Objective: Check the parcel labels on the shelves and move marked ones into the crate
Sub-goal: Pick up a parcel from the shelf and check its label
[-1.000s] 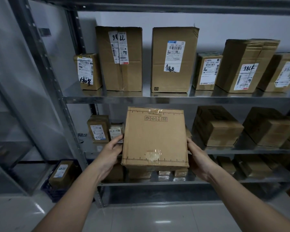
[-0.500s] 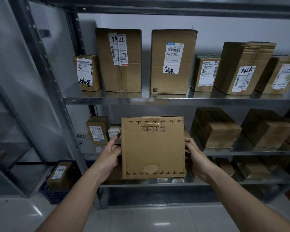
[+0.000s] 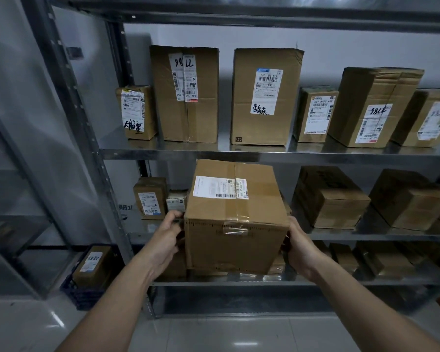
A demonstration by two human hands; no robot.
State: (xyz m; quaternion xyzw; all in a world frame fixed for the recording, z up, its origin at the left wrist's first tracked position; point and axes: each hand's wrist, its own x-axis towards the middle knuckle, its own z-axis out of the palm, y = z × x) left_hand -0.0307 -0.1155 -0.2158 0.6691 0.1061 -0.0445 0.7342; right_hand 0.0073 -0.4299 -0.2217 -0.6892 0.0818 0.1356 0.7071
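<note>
Left hand [image 3: 167, 240] and right hand [image 3: 299, 246] each hold a closed grip on side edges of the parcel [image 3: 235, 224] — label [image 3: 219, 188] facing up — just below the upper shelf [image 3: 315, 156] front edge.

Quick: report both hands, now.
left hand: grips the left side of the cardboard parcel, thumb on its front edge.
right hand: holds the parcel's lower right side, fingers mostly hidden behind it.

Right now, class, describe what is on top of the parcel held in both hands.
A white printed label with barcodes lies on the top face of the parcel, crossed by a tape strip. The left hand and right hand grip its sides; its underside is hidden.
</note>
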